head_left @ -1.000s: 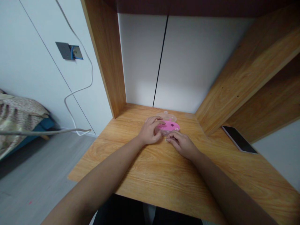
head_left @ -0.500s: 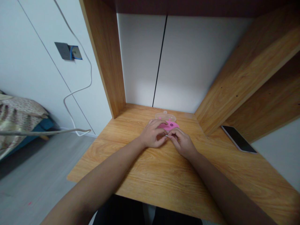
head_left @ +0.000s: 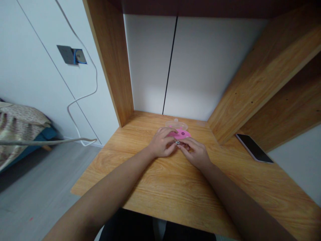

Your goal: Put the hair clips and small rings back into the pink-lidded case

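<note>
A small whitish piece with dark marks point(head_left: 177, 143) sits between the fingertips of both hands; its kind is too small to make out. My left hand point(head_left: 162, 143) pinches it from the left, thumb low and fingers curled over. From the right, my right hand point(head_left: 197, 153) holds it between thumb and fingers. Just behind the fingers lies a pink case point(head_left: 181, 134) with a dark round mark, partly covered by my left fingers. Its clear lid point(head_left: 184, 126) stands out at the back, with a small tab on top.
The hands work over a wooden desk point(head_left: 160, 187). A dark-screened phone or tablet point(head_left: 253, 148) lies at the right by a wooden panel point(head_left: 240, 97). On the left wall, a white cable point(head_left: 96, 77) hangs beside an opened socket point(head_left: 79, 56).
The small piece has been tilted and now shows a broader face with dark marks. My right fingers have shifted and straightened slightly around it; my left hand has barely moved.
</note>
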Demonstrator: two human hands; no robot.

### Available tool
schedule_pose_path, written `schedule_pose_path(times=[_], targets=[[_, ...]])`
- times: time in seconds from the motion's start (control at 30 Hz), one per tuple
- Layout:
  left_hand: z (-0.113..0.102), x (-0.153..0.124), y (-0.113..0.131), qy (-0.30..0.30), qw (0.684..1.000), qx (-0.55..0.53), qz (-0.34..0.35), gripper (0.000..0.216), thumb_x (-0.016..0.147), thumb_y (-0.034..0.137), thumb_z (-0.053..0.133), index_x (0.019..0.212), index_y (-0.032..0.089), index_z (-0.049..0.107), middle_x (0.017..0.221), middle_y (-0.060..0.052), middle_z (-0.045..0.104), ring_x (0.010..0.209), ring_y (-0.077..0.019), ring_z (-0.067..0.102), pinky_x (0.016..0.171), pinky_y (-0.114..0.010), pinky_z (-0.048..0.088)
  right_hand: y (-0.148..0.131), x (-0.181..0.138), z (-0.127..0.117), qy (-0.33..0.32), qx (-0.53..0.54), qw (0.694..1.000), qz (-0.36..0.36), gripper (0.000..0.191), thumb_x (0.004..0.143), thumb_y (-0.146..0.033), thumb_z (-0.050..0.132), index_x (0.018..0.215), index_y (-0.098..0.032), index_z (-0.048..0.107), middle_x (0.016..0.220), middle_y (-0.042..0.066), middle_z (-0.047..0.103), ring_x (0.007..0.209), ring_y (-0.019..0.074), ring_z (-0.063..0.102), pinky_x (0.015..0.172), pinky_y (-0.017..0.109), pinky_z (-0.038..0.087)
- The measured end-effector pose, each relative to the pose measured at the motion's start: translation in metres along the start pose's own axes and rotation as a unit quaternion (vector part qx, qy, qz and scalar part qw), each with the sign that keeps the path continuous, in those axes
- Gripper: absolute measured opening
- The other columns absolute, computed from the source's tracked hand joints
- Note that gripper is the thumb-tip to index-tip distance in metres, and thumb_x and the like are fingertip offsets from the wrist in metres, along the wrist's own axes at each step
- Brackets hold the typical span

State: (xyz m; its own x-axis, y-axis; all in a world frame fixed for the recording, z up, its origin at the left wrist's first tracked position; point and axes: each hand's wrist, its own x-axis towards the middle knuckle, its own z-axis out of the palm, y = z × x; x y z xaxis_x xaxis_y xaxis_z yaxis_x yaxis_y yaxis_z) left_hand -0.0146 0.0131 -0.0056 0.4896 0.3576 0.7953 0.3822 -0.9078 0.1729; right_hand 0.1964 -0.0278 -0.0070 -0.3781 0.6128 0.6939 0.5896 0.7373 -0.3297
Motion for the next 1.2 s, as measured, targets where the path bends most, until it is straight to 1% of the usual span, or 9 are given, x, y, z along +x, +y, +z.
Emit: schedule_pose_path(times=[0.1,0.23,0.47,0.7,0.9,1.2], targets=[[-0.0003,0.0001,0.0005,0.0,1.0,-0.003,0.0,0.015,0.086,0.029,0.059,0.092,0.021,0.07,0.123,-0.011,0.065,0.118,-0.0272,0.058,0.098,-0.046,0.044,0.0,0.0004,-0.0005,0.007,-0.007,1.0,-0.013,0.02,0.092,-0.022,0.064,0.112,-0.025,0.068,0.101,0.005,0.073,0.085,0.0187,0.069,0.076,0.032,0.057],[-0.0008,0.001,0.0011,0.003,1.0,-0.003,0.003,0.015,0.086,0.029,0.059,0.091,0.02,0.071,0.122,-0.012,0.066,0.117,-0.027,0.059,0.098,-0.046,0.044,-0.0006,0.0009,-0.0012,0.014,-0.003,1.0,-0.016,0.023,0.09,-0.023,0.068,0.113,-0.025,0.068,0.097,0.004,0.073,0.08,0.0174,0.068,0.074,0.031,0.057],[-0.0012,0.0017,0.0024,0.011,1.0,-0.008,0.006,0.014,0.087,0.028,0.06,0.087,0.02,0.071,0.119,-0.012,0.067,0.115,-0.0262,0.059,0.098,-0.045,0.044,0.0027,0.0008,0.0,0.026,0.002,0.999,-0.037,0.022,0.089,-0.019,0.068,0.11,-0.026,0.069,0.098,0.004,0.073,0.086,0.0182,0.069,0.078,0.032,0.058],[-0.0008,0.001,0.0016,0.012,1.0,-0.006,0.008,0.013,0.087,0.028,0.06,0.088,0.02,0.071,0.12,-0.011,0.067,0.116,-0.0255,0.059,0.097,-0.044,0.044,0.0057,0.0002,0.001,0.04,-0.017,0.998,-0.052,0.02,0.089,-0.017,0.068,0.106,-0.026,0.071,0.097,0.004,0.074,0.086,0.0186,0.07,0.08,0.033,0.058],[-0.0005,0.0009,0.0018,0.003,1.0,-0.004,-0.008,0.013,0.088,0.028,0.059,0.094,0.02,0.068,0.121,-0.01,0.066,0.116,-0.0251,0.059,0.098,-0.045,0.043,0.0044,0.0008,-0.0002,0.047,-0.02,0.998,-0.043,0.016,0.089,-0.018,0.068,0.104,-0.025,0.071,0.096,0.004,0.075,0.084,0.0181,0.07,0.079,0.033,0.058],[-0.0021,0.0018,0.0018,0.01,1.0,-0.01,-0.012,0.013,0.09,0.028,0.057,0.092,0.02,0.067,0.119,-0.011,0.066,0.114,-0.0254,0.059,0.097,-0.045,0.043,0.003,0.0011,-0.0012,0.049,-0.023,0.998,-0.027,0.009,0.088,-0.022,0.07,0.097,-0.023,0.072,0.09,0.003,0.075,0.079,0.0174,0.069,0.073,0.031,0.057]])
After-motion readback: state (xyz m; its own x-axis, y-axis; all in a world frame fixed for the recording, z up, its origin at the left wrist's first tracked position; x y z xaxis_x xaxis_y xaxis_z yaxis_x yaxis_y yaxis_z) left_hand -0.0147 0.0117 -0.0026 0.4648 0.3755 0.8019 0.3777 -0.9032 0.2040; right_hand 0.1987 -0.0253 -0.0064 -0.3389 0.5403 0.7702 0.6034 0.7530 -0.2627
